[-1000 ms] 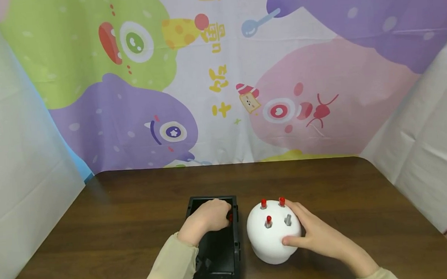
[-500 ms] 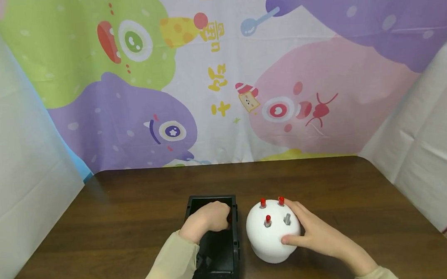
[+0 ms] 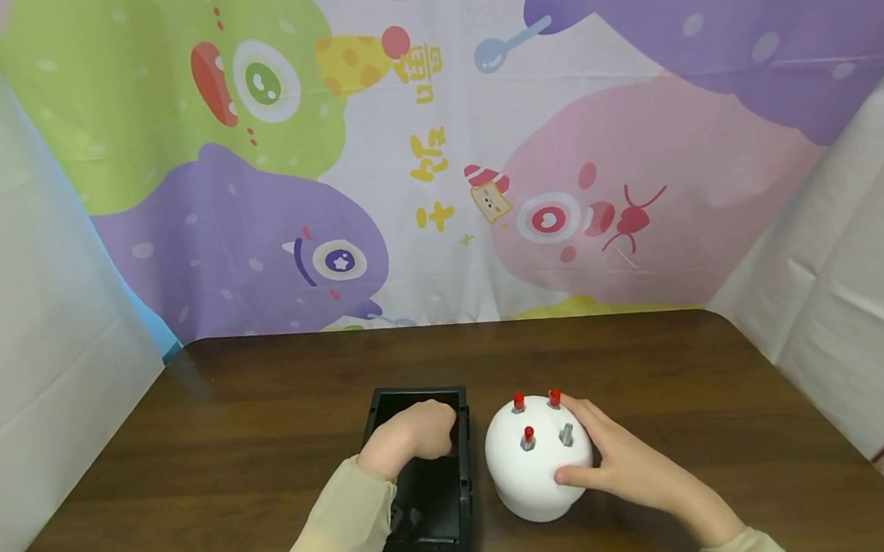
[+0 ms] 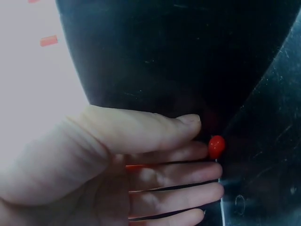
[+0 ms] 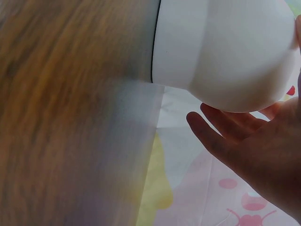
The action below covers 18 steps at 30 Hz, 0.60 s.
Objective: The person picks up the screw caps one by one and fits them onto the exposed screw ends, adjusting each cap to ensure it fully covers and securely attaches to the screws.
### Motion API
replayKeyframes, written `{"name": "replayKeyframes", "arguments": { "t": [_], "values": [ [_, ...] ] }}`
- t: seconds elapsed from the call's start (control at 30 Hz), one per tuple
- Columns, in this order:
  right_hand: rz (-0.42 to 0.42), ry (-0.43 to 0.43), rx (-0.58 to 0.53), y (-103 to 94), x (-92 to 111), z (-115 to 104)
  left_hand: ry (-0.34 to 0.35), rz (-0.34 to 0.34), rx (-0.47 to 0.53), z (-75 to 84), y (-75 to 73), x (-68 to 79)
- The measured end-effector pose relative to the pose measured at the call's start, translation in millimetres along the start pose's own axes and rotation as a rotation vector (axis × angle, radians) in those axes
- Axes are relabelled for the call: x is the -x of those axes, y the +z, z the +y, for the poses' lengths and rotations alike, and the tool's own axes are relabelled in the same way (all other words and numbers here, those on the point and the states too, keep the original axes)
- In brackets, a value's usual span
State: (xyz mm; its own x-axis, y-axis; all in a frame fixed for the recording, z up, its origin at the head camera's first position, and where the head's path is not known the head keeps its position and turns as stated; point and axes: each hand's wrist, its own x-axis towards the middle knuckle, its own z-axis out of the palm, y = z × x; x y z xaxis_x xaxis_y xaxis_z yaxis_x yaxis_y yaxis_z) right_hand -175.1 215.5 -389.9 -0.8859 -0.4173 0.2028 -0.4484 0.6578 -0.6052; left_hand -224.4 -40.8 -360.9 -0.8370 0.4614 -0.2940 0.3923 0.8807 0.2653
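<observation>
A white round-topped body [image 3: 528, 478] stands on the table with several metal posts on its dome; three wear red caps [image 3: 529, 433], and one metal post [image 3: 566, 434] is bare. My right hand [image 3: 620, 462] grips its right side, thumb on the near face, fingers round the far side, as the right wrist view shows the fingers curving under the white bulge [image 5: 244, 56]. My left hand [image 3: 419, 432] reaches down inside a black tray [image 3: 465, 489]. In the left wrist view its fingers are fairly straight, the index fingertip right at a small red cap [image 4: 216, 147]; more red shows behind the fingers.
Small dark, shiny pieces [image 3: 404, 520] lie in the near end of the tray. The tray stands just left of the white body on a brown wooden table [image 3: 270, 415]. A cartoon-print curtain [image 3: 443, 292] hangs behind the table, with white cloth at both sides.
The red piece seen by my left fingers in the tray a second ago is now hidden in the head view. My left hand has shifted only slightly; the right hand keeps its hold.
</observation>
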Motion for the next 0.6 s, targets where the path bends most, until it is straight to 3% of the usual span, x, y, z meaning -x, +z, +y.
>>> {"name": "replayKeyframes", "arguments": {
  "t": [0.2,0.6],
  "values": [
    [0.003,-0.001,0.004,0.0,0.1,-0.6,0.005,0.018,-0.007,-0.8,2.7,-1.3],
    [0.002,0.006,0.006,0.3,0.5,0.3,-0.026,-0.056,-0.017,1.7,2.4,-2.6]
  ]
}}
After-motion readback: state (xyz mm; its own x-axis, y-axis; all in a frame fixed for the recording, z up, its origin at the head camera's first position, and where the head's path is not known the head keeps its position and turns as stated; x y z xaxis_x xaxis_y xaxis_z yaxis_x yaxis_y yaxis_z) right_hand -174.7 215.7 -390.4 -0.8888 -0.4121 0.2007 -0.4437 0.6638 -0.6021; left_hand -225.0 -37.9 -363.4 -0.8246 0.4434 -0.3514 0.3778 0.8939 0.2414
